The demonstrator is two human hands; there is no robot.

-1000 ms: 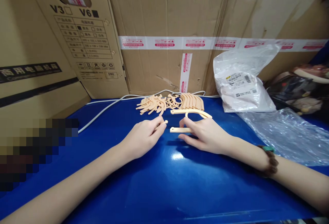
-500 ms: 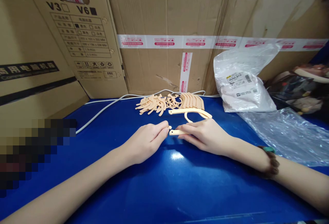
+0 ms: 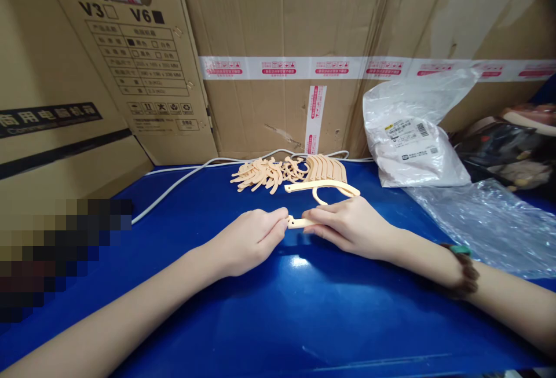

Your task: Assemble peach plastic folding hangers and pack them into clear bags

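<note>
My right hand [image 3: 350,221] is closed on a cream plastic hanger arm [image 3: 297,223], whose end with a small hole points left. My left hand [image 3: 254,239] pinches a small cream plastic piece [image 3: 291,217]; only its knobbed tip shows, the rest is covered by the fingers. That tip touches or nearly touches the arm's end; I cannot tell if they are joined. Just behind the right hand lies another curved arm [image 3: 315,185], with a curved hook [image 3: 319,196] beneath it, both partly hidden by the hand.
Farther back are a pile of cream hooks [image 3: 260,175] and a row of curved arms [image 3: 325,168] on the blue table [image 3: 278,314]. A white cable [image 3: 174,193] runs behind. Cardboard boxes [image 3: 269,19] wall the back and left. At right are a white plastic bag [image 3: 412,146] and clear plastic film [image 3: 490,221].
My hands have come closer together. The knobbed tip of the small piece has moved right to the holed end of the arm.
</note>
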